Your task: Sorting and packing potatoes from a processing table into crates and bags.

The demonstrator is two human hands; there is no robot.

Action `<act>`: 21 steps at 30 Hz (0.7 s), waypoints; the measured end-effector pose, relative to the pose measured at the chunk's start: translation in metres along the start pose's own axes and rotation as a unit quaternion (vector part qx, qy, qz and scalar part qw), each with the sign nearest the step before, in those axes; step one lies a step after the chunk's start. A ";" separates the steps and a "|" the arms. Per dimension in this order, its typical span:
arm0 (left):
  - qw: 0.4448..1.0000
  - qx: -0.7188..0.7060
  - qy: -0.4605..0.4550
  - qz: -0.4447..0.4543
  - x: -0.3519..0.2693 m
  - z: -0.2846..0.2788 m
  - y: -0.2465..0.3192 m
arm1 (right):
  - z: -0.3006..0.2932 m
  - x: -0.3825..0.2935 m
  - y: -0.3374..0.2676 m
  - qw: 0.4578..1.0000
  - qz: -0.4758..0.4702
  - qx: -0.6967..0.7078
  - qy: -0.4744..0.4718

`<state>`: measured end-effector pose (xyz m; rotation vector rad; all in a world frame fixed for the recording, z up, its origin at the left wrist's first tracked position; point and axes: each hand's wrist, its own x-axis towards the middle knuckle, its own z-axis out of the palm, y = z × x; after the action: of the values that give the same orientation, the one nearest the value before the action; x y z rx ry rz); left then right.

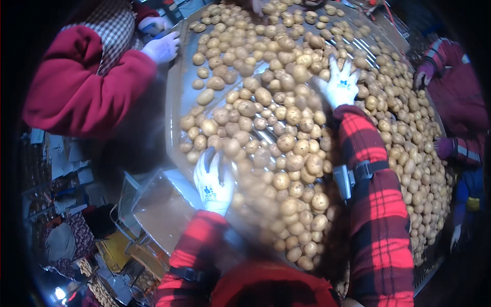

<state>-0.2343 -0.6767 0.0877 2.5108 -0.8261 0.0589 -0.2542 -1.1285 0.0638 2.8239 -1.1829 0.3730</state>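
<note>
Many pale brown potatoes (285, 142) cover a wide metal sorting table (174, 99) with slotted openings. My left hand (215, 180), in a white glove with grey fingertips, rests at the table's near left edge against several potatoes, fingers pointing away from me. Farther off, my right hand (340, 86), gloved the same way, lies with spread fingers on the potatoes right of the middle. Neither palm shows, so whether a potato is under either one is hidden. Below my left hand some potatoes look blurred.
A co-worker in a dark red top (88, 88) stands at the left, gloved hands by the rim. Another person (456, 88) is at the right edge with purple gloves. Further hands show at the far side. A clear-walled bin (165, 211) adjoins the near left edge.
</note>
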 end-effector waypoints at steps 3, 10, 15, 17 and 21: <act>1.000 -0.014 -0.004 -0.010 -0.002 0.000 -0.003 | 0.014 0.025 -0.007 0.999 0.023 0.021 0.016; 1.000 -0.010 0.009 0.005 0.000 0.002 -0.002 | 0.002 -0.093 0.003 0.985 -0.139 0.095 -0.036; 1.000 -0.017 -0.004 0.004 0.000 -0.001 0.000 | -0.087 -0.195 -0.004 0.966 -0.162 0.203 -0.024; 1.000 -0.018 -0.002 0.007 0.000 -0.002 0.001 | -0.131 -0.231 -0.016 0.964 -0.196 0.172 -0.058; 0.999 -0.028 0.014 0.005 -0.001 -0.003 0.004 | -0.146 -0.271 -0.062 0.930 -0.315 0.156 -0.109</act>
<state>-0.2368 -0.6774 0.0914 2.4478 -0.8186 0.0737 -0.4227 -0.8754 0.1420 3.3697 -0.1788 0.2158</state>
